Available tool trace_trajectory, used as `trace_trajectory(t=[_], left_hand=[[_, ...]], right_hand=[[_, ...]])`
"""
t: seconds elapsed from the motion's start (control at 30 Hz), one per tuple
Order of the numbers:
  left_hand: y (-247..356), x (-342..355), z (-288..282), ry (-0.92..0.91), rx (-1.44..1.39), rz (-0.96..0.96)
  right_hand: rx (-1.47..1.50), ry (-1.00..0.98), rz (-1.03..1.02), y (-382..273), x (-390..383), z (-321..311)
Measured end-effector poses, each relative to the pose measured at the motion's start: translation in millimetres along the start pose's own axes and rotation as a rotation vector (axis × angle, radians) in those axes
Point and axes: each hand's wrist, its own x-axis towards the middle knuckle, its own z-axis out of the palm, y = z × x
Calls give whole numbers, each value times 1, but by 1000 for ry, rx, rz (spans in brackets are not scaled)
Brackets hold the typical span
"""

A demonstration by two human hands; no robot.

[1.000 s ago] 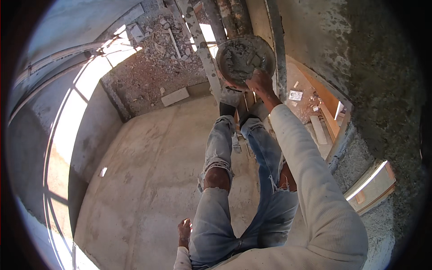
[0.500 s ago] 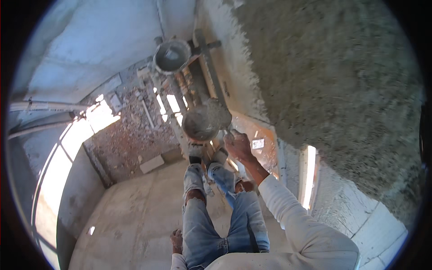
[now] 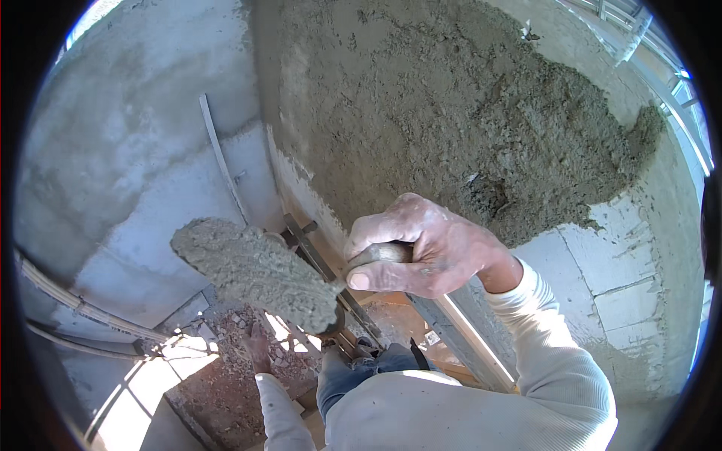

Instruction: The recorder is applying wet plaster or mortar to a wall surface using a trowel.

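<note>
My right hand is closed round the handle of a trowel, raised in front of the walls. A thick heap of wet grey mortar covers the trowel's blade, which extends to the left of my fist. Behind my hand, rough wet mortar coats a large part of the right-hand wall. Lower down on the left, my left hand is held away from the trowel, beyond the mortar heap. Its fingers are too unclear to read. The loaded blade hides most of what stands below it.
Bare pale blocks show under the wet coat. A dark upright plank stands by the wall corner. Rubble covers the floor below at left. A thin strip leans on the left wall, and pipes run along it.
The trowel has risen from the near bucket with mortar on it, in my right hand. My view has tipped up toward the wall. My left hand has come up and forward.
</note>
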Motion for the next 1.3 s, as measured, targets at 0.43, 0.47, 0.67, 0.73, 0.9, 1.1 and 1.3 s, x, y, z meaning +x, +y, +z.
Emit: trace_trajectory(t=[0.43, 0.47, 0.67, 0.73, 0.9, 1.1, 1.3], left_hand=[[-163, -125, -158, -124, 615, -533], [-159, -129, -236, -220, 814, -468], [-157, -244, -109, -170, 495, -870], [-161, -257, -128, -51, 441, -788], [-193, -362, -228, 148, 646, -1177], [-235, -444, -234, 300, 581, -1412], [-233, -462, -216, 106, 586, -1400]], right_hand=[[-218, 1010, 496, 34, -136, -46], [3, 948, 691, 84, -138, -25], [-231, 37, 1251, 362, -269, 220], [-159, -158, 1335, 435, -276, 306], [-497, -432, 915, 606, -258, 490], [-678, -320, 421, 771, -244, 570], [-419, -352, 1232, 684, -239, 621]])
